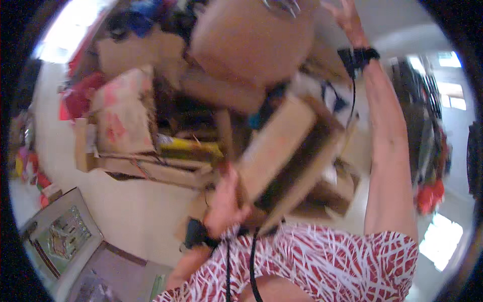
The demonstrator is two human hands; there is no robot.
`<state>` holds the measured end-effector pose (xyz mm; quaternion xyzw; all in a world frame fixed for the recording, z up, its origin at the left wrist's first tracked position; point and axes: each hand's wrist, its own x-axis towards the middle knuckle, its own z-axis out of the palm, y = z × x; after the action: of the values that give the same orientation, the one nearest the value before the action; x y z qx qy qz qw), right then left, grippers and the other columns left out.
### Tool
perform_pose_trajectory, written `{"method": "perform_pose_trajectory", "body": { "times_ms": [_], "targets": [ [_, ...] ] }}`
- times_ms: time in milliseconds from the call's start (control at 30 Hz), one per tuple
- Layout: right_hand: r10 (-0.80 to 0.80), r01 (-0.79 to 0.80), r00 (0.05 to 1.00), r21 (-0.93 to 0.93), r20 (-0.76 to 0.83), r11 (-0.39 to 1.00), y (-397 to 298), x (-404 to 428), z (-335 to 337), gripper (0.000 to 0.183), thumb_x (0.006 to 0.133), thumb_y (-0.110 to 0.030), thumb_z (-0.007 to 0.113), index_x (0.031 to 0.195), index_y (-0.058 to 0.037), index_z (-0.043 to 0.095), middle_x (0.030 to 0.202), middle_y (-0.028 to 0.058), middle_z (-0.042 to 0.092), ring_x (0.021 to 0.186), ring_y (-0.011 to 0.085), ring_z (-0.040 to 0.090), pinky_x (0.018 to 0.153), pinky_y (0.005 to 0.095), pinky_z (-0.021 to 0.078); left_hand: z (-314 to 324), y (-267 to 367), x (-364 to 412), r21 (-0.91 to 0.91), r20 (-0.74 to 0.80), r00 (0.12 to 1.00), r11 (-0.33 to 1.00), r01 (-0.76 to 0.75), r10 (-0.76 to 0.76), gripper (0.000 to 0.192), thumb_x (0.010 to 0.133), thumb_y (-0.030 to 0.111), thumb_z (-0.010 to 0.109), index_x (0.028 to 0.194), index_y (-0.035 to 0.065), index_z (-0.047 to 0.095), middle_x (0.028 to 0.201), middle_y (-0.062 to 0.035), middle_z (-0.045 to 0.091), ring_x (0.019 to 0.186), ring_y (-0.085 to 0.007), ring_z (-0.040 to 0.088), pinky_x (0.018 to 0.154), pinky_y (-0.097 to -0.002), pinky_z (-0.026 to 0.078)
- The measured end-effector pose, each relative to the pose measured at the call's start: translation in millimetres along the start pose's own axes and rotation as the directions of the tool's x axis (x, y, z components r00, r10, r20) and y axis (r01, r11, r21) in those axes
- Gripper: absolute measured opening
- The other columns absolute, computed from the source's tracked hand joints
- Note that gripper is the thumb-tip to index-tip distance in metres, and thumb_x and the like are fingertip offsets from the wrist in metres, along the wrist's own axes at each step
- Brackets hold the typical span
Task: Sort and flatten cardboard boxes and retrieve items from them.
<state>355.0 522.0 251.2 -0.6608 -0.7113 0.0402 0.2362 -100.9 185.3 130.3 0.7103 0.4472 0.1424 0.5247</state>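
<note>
My left hand (225, 205) grips the near end of a long open cardboard box (277, 149), which tilts in front of my body. The dark inside of that box faces to the right. Stretched far forward, my right hand (344, 17) has its fingers apart and partly cut off by the top of the view. It is beside a large closed-looking cardboard carton (253, 41), with no contact visible. A metal object (286, 5) shows on top of the carton, too blurred to name. Black straps and cables are on both wrists.
A cardboard box with red marks (124, 113) stands at the left, by a yellow item (188, 146). Another open cardboard box (332, 188) sits on the floor at right. An open case (64, 241) lies lower left. Clothes (426, 124) hang along the right side.
</note>
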Motion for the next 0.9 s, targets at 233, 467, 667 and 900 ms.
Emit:
{"method": "perform_pose_trajectory", "body": {
  "times_ms": [233, 467, 667, 900],
  "targets": [
    [-0.048, 0.038, 0.998, 0.209, 0.042, 0.977, -35, -239, -21, 0.048, 0.079, -0.027, 0.064, 0.12, -0.0051, 0.054, 0.108, 0.013, 0.06, 0.094, 0.0279, 0.057, 0.085, 0.0377, 0.0441, 3, 12, -5, 0.067, -0.111, 0.992, 0.996, -0.052, 0.06, 0.065, 0.073, 0.014, 0.053, 0.132, -0.0043, 0.033, 0.127, -0.0265, 0.043, 0.116, -0.0397, 0.045, 0.098, -0.0395, 0.037],
    [0.511, -0.752, 0.649, 0.578, 0.564, 0.317, -106, -426, 85, 0.059, 0.08, -0.032, 0.066, 0.132, -0.0132, 0.045, 0.123, 0.003, 0.053, 0.091, 0.0127, 0.053, 0.064, 0.0269, 0.048, 11, -11, 1, 0.271, -0.17, 0.984, 0.963, -0.007, 0.055, 0.054, 0.074, 0.005, 0.048, 0.128, 0.0031, 0.042, 0.121, -0.0225, 0.048, 0.104, -0.0373, 0.052, 0.086, -0.0417, 0.043],
    [0.391, -0.428, 0.895, 0.664, 0.215, 0.613, -159, -426, 100, 0.045, 0.082, -0.015, 0.062, 0.123, -0.0022, 0.049, 0.119, 0.0109, 0.053, 0.099, 0.0209, 0.055, 0.085, 0.0319, 0.0449, -20, -32, 16, 0.307, -0.318, 0.943, 0.952, 0.01, 0.093, 0.029, 0.081, 0.008, 0.046, 0.106, -0.0036, 0.052, 0.073, -0.0209, 0.057, 0.066, -0.0361, 0.055, 0.062, -0.0413, 0.044],
    [-0.1, 0.204, 0.94, 0.303, -0.326, 0.931, -215, -410, 2, 0.026, 0.078, -0.007, 0.059, 0.104, -0.0015, 0.058, 0.096, 0.0155, 0.06, 0.087, 0.0303, 0.058, 0.079, 0.037, 0.0485, -19, 9, 12, 0.199, -0.336, 0.938, 0.98, -0.013, 0.081, 0.026, 0.08, 0.011, 0.048, 0.102, -0.0008, 0.055, 0.074, -0.0226, 0.058, 0.06, -0.0332, 0.054, 0.059, -0.0373, 0.044]
  ]
}}
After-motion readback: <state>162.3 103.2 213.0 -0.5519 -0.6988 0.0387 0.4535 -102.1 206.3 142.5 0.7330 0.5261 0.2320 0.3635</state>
